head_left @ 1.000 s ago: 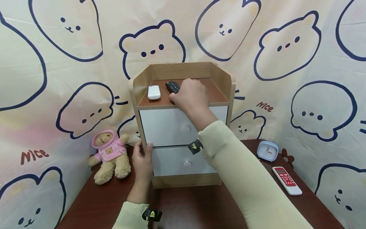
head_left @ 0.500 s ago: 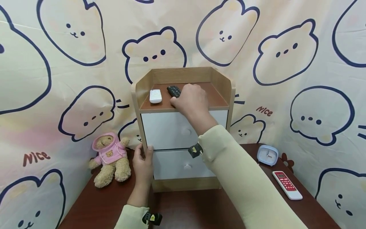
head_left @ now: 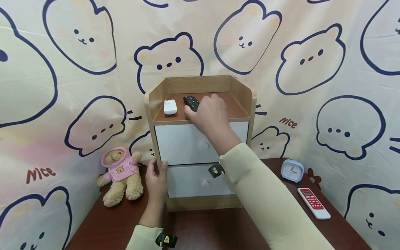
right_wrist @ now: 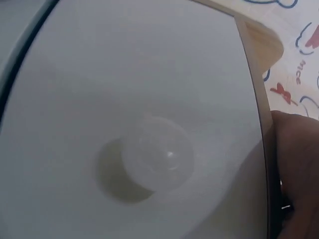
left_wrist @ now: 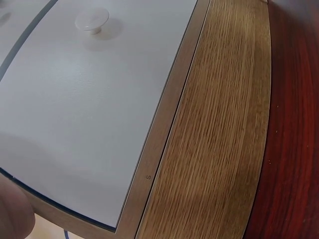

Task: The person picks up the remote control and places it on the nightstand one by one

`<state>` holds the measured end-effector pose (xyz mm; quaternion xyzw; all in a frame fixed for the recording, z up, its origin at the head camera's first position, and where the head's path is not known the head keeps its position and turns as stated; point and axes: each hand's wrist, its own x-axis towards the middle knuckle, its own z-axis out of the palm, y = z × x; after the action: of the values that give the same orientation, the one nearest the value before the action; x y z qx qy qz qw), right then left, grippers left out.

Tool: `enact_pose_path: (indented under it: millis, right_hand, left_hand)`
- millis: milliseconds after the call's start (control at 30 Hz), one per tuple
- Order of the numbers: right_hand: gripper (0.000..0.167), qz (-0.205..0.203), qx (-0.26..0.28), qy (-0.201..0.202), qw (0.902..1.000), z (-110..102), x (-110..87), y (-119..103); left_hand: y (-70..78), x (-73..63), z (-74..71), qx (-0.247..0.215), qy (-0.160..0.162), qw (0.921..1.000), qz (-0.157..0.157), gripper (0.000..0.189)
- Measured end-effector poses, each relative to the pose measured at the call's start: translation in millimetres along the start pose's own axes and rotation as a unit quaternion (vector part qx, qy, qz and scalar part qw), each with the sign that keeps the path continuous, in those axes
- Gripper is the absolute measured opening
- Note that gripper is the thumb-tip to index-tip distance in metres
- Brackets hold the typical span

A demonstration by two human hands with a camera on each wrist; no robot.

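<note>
On the brown top shelf of a small wood-edged cabinet (head_left: 200, 202) with two white drawers lies a black remote control (head_left: 191, 102). My right hand (head_left: 210, 113) grips its near end from above, thumb along the left; the hand hides that end. In the right wrist view part of the right hand (right_wrist: 299, 164) shows beside the upper drawer's round knob (right_wrist: 158, 154). Lower down, my left hand (head_left: 156, 180) holds the cabinet's left front edge, thumb in front and fingers along the side. Its thumb (left_wrist: 15, 211) touches the frame in the left wrist view.
A white remote (head_left: 170, 107) lies left of the black one on the shelf. A teddy bear (head_left: 122, 175) in a pink hoodie sits left of the cabinet. To the right stand a blue clock (head_left: 292, 171) and a white-and-red remote (head_left: 314, 203) on the dark red table (head_left: 215, 227).
The head view has tilted up a little, so everything sits lower in it. My right wrist has dropped slightly while the hand stays at the black remote control. The left hand keeps its place.
</note>
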<state>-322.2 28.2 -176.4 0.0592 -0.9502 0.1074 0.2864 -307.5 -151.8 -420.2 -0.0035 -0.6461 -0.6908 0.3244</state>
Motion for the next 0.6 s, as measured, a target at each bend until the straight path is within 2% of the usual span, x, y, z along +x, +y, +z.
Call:
enact_pose_path:
  millis: [100,167,200,233,267,333,367,400,433,467,533,600]
  right_hand:
    - [0.086,-0.021,0.006,0.030,0.9993,2.6,-11.8,5.3]
    - [0.090,-0.053,0.051,0.065,0.9952,8.1,-23.4,11.3]
    - [0.088,-0.076,0.085,0.092,0.9893,12.0,-30.2,16.7]
    - [0.084,-0.105,0.123,0.123,0.9792,16.3,-37.7,23.6]
    - [0.078,-0.141,0.159,0.156,0.9646,21.3,-45.9,31.8]
    - [0.063,-0.214,0.217,0.220,0.9266,33.0,-65.3,51.5]
    - [0.055,-0.246,0.234,0.249,0.9069,40.4,-75.9,62.4]
    - [0.049,-0.270,0.242,0.271,0.8917,48.2,-87.4,73.7]
    - [0.045,-0.287,0.243,0.288,0.8807,56.6,-99.5,84.7]
    - [0.043,-0.295,0.246,0.297,0.8742,65.3,-111.9,95.8]
    - [0.042,-0.293,0.250,0.306,0.8705,84.7,-136.7,117.8]
    - [0.042,-0.275,0.252,0.299,0.8783,104.4,-161.7,139.6]
  left_hand:
    - [-0.9,0.6,2.4,-0.007,0.004,1.0000,0.000,0.041]
    - [-1.3,0.3,0.6,-0.008,0.006,1.0000,-0.001,0.040]
    - [-1.4,0.2,0.1,-0.008,0.005,1.0000,-0.001,0.040]
    - [-1.7,0.3,-0.1,-0.009,0.003,1.0000,-0.001,0.040]
    - [-1.8,0.1,-0.1,-0.008,0.001,1.0000,-0.001,0.041]
    - [-1.6,-0.9,0.1,-0.009,-0.006,0.9999,-0.002,0.041]
    - [-1.3,-1.4,0.4,-0.009,-0.008,0.9999,-0.001,0.041]
    - [-1.4,-1.6,0.6,-0.011,-0.009,0.9999,0.001,0.041]
    - [-1.6,-1.5,0.9,-0.010,-0.009,0.9999,0.003,0.041]
    - [-1.8,-1.4,1.1,-0.010,-0.008,0.9999,0.005,0.041]
    - [-2.4,-0.5,1.2,-0.011,-0.006,0.9999,0.009,0.040]
    - [-3.3,1.5,1.2,-0.009,-0.004,0.9999,0.012,0.040]
